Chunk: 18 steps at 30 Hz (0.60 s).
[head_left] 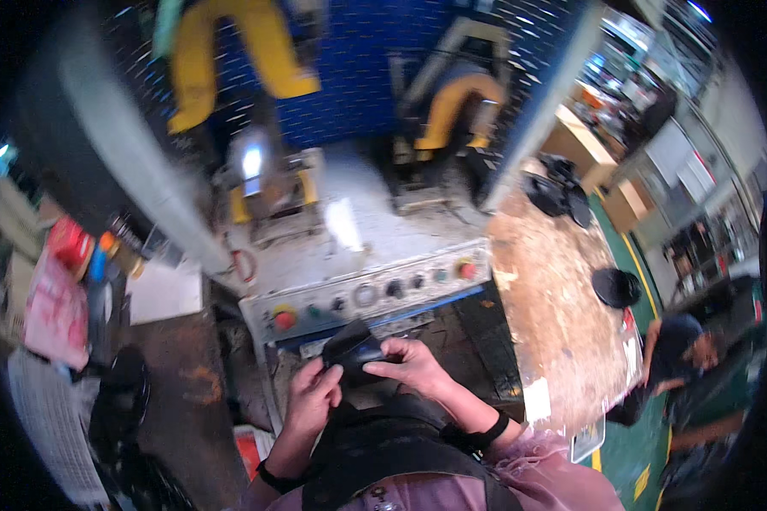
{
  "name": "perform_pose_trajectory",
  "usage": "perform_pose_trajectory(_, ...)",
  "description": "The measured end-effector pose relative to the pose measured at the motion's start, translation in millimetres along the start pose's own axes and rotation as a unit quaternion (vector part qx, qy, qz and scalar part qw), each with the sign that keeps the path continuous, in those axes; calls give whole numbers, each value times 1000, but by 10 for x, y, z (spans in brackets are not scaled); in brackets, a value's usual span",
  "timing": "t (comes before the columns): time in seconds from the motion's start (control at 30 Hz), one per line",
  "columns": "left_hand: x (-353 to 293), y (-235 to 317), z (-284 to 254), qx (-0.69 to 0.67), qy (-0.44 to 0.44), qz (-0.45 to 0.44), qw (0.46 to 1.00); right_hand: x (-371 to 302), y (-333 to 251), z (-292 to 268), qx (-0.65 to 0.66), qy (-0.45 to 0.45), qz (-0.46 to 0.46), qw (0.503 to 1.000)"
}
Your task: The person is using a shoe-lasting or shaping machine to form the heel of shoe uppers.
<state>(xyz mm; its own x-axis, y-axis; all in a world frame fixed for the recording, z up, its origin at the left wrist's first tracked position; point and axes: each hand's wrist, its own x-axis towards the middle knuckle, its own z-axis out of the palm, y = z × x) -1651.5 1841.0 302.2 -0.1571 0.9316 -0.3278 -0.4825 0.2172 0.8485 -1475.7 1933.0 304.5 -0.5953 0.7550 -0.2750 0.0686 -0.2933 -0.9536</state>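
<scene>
Glossy leather-like piece (352, 350), rough wooden tabletop (554, 311)

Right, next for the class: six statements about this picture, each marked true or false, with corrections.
1. The left hand and right hand both hold a black piece. True.
2. Beyond them is a control panel. True.
3. The panel has no red button. False: a red button sits near its left end, another near its right.
4. A black object rests on the wooden worktop. True.
5. That worktop is on the person's left. False: it is on the right.
6. Both wrists are bare. False: each wears a black band.
</scene>
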Motion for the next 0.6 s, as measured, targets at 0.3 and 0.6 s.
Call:
perform_pose_trajectory(0.3, 568, -377, 1421, 437, -304, 220, 817, -931, 442, -1684, 192, 54, 12, 980)
perform_pose_trajectory(0.6, 1189, -1043, 3295, 489, -462, 404, 620, -1965, 1120, -2859, 413, 325, -56, 849)
